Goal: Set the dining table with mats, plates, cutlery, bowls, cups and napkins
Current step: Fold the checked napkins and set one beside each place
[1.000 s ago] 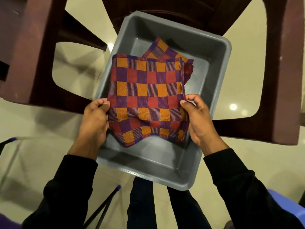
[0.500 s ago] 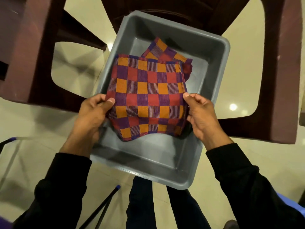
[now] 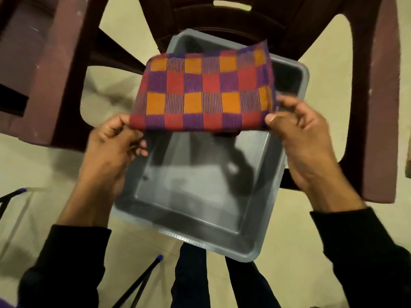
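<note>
A folded checked cloth (image 3: 205, 92) in red, orange and purple hangs in the air above a grey plastic tub (image 3: 193, 201). My left hand (image 3: 113, 147) pinches its near left corner. My right hand (image 3: 298, 134) pinches its near right corner. The cloth tilts away from me and hides the far part of the tub. The part of the tub's floor that shows is bare.
The tub sits on the seat of a dark maroon plastic chair (image 3: 378, 107) whose arms flank it left and right. Pale floor tiles (image 3: 44, 174) lie below. Thin black rods with blue tips (image 3: 142, 278) stand at the lower left.
Both hands have lifted the checked cloth up out of the tub and away from me. The second cloth seen under it before is no longer in sight.
</note>
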